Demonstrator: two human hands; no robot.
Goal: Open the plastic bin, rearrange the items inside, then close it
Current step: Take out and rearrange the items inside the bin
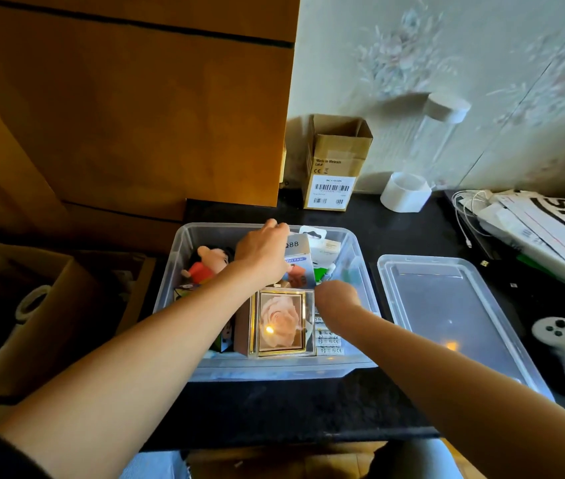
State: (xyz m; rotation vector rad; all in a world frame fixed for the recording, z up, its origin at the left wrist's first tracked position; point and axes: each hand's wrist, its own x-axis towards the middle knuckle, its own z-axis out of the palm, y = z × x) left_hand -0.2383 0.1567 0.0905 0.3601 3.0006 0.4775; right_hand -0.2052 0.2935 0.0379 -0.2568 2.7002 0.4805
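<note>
From the head camera, the first step of the task reads as done: the plastic bin (pixel 184 257) stands open on the dark desk (pixel 395 233), and its clear lid (pixel 453 305) lies flat on the desk just to the right of it, well clear of the opening.

The middle step, rearranging, looks to be under way. The left hand (pixel 263 252) reaches across to the far side of the bin, fingers curled over the top edge of an upright blue-grey fan box (pixel 297 257), gripping it. The right hand (pixel 338 299) is down inside the bin near its right wall, beside a clear gold-edged case with a rose picture (pixel 282 323); its fingers point away from the camera and are hidden by the wrist, so I cannot tell whether it holds anything.

Other contents sit around the hands: a plush doll in red (pixel 206 264) at the left, white carded packets (pixel 322 247) at the back right, and a sheet of printed labels (pixel 329 340) at the front right.

Still to come, as I judge it: settling these items into place and putting the lid back on.
</note>
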